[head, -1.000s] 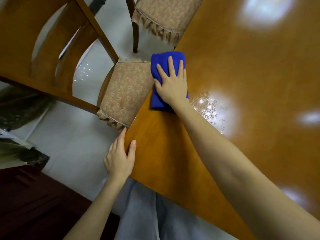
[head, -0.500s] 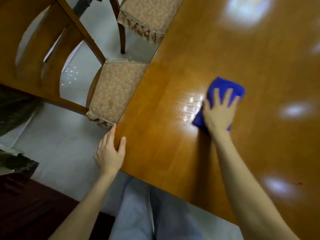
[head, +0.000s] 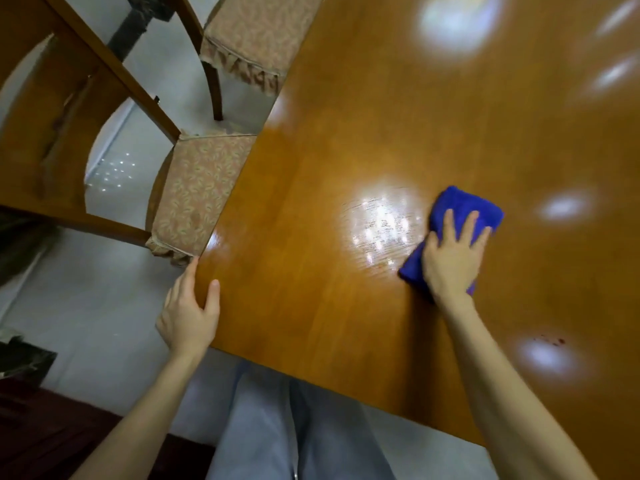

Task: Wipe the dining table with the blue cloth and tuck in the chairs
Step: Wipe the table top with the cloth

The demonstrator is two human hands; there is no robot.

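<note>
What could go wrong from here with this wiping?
The right hand presses the folded blue cloth on the glossy brown wooden table; it might miss the small dark red specks nearer the person. The left hand rests at the table corner beside the patterned chair cushion; pushing that chair in could catch its fingers.

Glossy varnished wood table (head: 381, 133) — fluffy blue cloth (head: 460, 206) — patterned fabric chair seat (head: 197, 195).

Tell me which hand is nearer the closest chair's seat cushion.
Left. The left hand rests at the corner of the table, fingertips almost at the seat cushion's front corner. The right hand presses the blue cloth farther out on the table, well away from it.
</note>
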